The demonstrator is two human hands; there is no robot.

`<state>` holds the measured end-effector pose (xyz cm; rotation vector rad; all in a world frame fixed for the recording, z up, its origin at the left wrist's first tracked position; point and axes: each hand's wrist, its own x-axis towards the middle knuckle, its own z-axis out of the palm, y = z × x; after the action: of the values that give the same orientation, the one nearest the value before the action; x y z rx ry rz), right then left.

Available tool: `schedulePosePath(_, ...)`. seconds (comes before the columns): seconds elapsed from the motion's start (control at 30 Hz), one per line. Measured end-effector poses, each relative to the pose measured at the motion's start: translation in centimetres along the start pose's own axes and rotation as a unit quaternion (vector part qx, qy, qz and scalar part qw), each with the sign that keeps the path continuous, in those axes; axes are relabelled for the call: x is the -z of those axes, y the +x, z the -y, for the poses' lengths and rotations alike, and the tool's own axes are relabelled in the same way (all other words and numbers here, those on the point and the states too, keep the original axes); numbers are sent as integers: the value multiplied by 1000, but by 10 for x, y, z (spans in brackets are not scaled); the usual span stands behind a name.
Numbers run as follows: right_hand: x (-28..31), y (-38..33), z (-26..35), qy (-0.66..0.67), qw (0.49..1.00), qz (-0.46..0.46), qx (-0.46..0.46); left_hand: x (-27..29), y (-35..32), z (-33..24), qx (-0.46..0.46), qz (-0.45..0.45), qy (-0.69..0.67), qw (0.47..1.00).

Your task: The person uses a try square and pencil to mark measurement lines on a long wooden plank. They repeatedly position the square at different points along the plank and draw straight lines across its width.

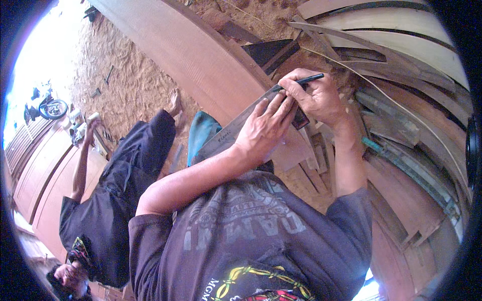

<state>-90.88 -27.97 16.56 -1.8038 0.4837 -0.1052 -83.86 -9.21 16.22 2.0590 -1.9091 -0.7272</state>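
A long brown wooden plank [175,47] runs from the upper left down to me. Across its near end lies a flat grey straight-edged piece [227,133] with marks on it; I cannot tell what tool it is. My left hand [266,122] presses flat on that piece, fingers stretched out. In my right hand [321,98] a slim black pen [312,79] is pinched, its lower end close to the plank's edge and my left fingertips. A teal thing [201,131], partly covered, shows beside the grey piece.
Another person [108,210] in dark clothes is at my left, one hand [92,125] around a pale object. Curved boards [401,45] and offcuts are piled at the right, with a thin cord [401,108] and a greenish bar [416,173] among them. Sawdust [120,65] covers the ground.
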Motion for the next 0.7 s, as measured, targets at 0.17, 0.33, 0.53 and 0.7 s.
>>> schedulePosePath(0.17,-17,7,3,-49,996,65,30,-2,-4,0,-13,38,23,999)
schedulePosePath(0.33,-24,19,10,-110,988,99,53,-5,-4,-2,-9,41,20,999)
schedulePosePath(0.53,-12,-20,-5,-177,980,-66,60,-29,-26,-6,-22,-16,62,998)
schedulePosePath(0.7,-35,-100,-38,-32,982,-89,-163,-43,-36,-18,-43,-22,73,996)
